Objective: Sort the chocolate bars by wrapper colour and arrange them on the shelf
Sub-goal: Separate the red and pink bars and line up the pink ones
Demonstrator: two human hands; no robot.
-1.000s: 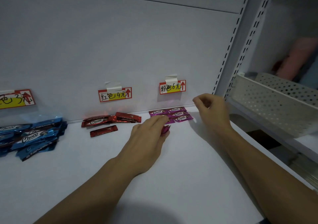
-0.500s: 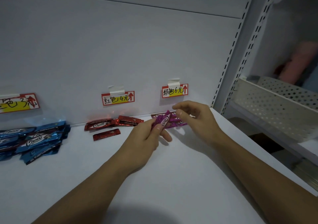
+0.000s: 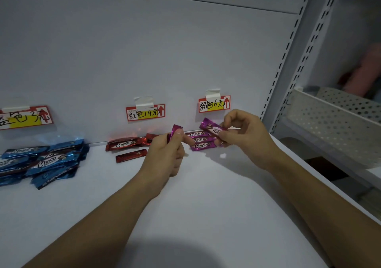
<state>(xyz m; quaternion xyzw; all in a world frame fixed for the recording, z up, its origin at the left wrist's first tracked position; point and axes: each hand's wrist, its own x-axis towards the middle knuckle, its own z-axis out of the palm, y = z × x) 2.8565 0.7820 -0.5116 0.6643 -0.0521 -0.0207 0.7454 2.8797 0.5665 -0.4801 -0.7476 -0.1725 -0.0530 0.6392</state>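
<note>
The left hand (image 3: 165, 156) pinches a pink bar (image 3: 175, 130) upright; the right hand (image 3: 245, 138) grips a second pink bar (image 3: 209, 128), tilted, just above the pink row (image 3: 201, 143) at the shelf's (image 3: 206, 206) 12 o'clock, against the back wall (image 3: 185, 61). Red bars (image 3: 125, 145) lie at 11 o'clock, blue bars (image 3: 47, 161) at 9.

Your left hand (image 3: 165, 154) and right hand (image 3: 245, 135) each pinch a pink bar (image 3: 210, 128) — above the pink row (image 3: 201, 142) on the shelf (image 3: 206, 206)
</note>
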